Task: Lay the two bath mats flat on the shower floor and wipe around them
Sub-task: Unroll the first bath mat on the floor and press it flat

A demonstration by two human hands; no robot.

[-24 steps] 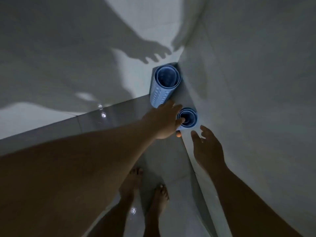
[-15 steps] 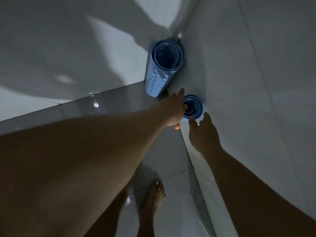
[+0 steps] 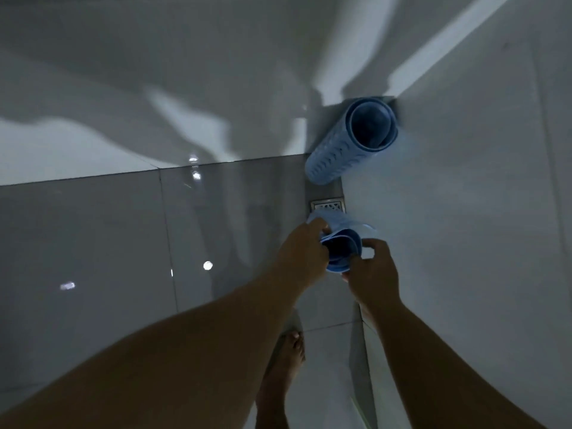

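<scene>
Smaller rolled mat held in both hands above the floor drain; larger roll untouched in the corner.

The left hand grips the smaller rolled mat from its left side, and the right hand pinches its near rim, fingers closed on the material. The roll's open end faces the camera, and its long axis runs away toward the floor drain. A loose outer flap has lifted at the far edge. The larger rolled mat stands tilted in the wall corner, well apart and beyond the drain. Unrolling appears next, probably leftward over open floor. No brand, label or writing is legible.
</scene>
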